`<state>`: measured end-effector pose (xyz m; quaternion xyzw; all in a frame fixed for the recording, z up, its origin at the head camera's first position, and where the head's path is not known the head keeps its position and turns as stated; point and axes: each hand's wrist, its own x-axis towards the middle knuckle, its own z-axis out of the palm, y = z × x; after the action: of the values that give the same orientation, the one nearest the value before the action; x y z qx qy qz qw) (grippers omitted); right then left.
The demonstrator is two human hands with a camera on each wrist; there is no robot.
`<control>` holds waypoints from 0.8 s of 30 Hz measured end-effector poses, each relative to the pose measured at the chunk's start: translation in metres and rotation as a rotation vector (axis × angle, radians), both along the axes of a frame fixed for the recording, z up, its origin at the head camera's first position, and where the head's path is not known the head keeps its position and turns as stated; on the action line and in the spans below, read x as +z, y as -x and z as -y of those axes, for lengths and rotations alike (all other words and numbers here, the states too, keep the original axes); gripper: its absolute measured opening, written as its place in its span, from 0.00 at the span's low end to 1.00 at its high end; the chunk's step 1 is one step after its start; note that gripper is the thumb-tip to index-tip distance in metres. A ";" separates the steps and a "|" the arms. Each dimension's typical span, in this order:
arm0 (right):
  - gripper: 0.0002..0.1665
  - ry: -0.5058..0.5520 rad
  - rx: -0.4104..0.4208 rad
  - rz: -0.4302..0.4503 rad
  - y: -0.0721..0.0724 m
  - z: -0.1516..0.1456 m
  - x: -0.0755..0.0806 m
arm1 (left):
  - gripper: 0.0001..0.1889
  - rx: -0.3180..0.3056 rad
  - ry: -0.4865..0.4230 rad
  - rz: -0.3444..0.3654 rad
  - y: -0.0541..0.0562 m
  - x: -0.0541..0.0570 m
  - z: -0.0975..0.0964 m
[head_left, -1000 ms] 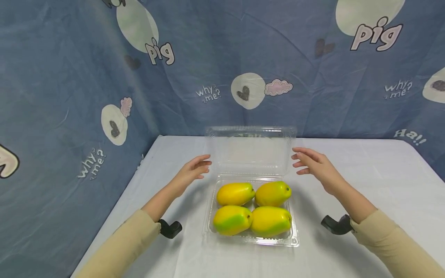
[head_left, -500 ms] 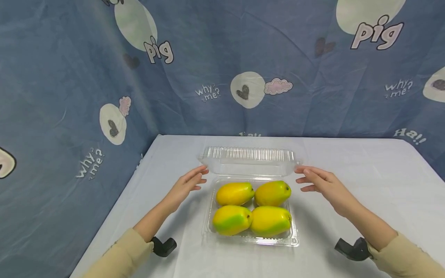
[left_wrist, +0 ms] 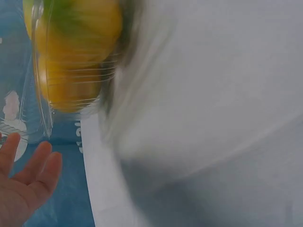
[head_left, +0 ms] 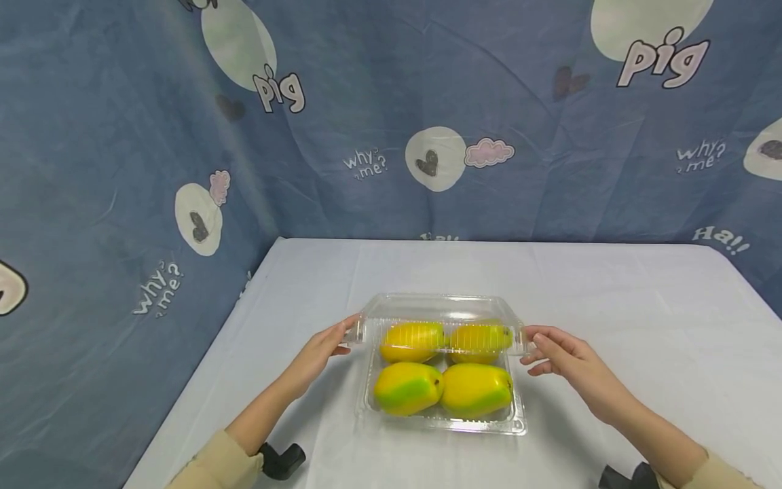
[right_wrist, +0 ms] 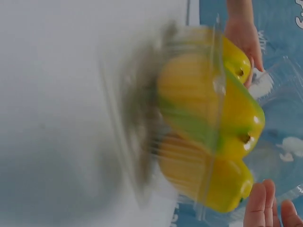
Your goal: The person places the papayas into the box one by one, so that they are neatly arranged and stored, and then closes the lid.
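Observation:
A clear plastic clamshell box (head_left: 516, 426) stands on the table with several yellow-green, mango-like fruits (head_left: 476, 390) in its base. Its hinged lid (head_left: 440, 308) is tilted forward over the back row of fruits, while the front row lies uncovered. My left hand (head_left: 318, 356) is at the lid's left edge, its fingers (left_wrist: 35, 163) extended. At the right edge is my right hand (head_left: 571, 363), with fingers (right_wrist: 257, 203) fairly straight. Both sets of fingertips are at or very near the lid; exact contact is hard to tell.
White cloth (head_left: 641, 305) covers the table. A blue printed curtain (head_left: 342, 88) hangs behind it and along the left side. Black camera mounts (head_left: 284, 462) sit at both wrists.
The lid has swung from upright at the back, forward and down over the rear fruits. Both hands have moved toward the person along with it. The base and fruits have stayed in place.

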<state>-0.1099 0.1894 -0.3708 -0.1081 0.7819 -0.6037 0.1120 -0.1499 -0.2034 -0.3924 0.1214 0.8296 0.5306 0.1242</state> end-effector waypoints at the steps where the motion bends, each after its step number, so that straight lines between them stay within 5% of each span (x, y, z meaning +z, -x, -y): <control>1: 0.25 0.000 -0.002 0.014 -0.002 0.000 -0.002 | 0.28 -0.008 0.004 -0.002 -0.002 -0.001 0.000; 11: 0.28 0.000 -0.003 0.088 -0.025 0.006 -0.021 | 0.25 -0.102 0.059 -0.067 -0.022 -0.008 0.002; 24: 0.29 -0.001 0.006 -0.015 -0.042 0.011 -0.046 | 0.32 -0.144 0.127 -0.068 -0.042 -0.014 0.005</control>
<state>-0.0675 0.1788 -0.4171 -0.1151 0.7825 -0.6023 0.1080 -0.1079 -0.2080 -0.4065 0.1904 0.8545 0.4622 0.1414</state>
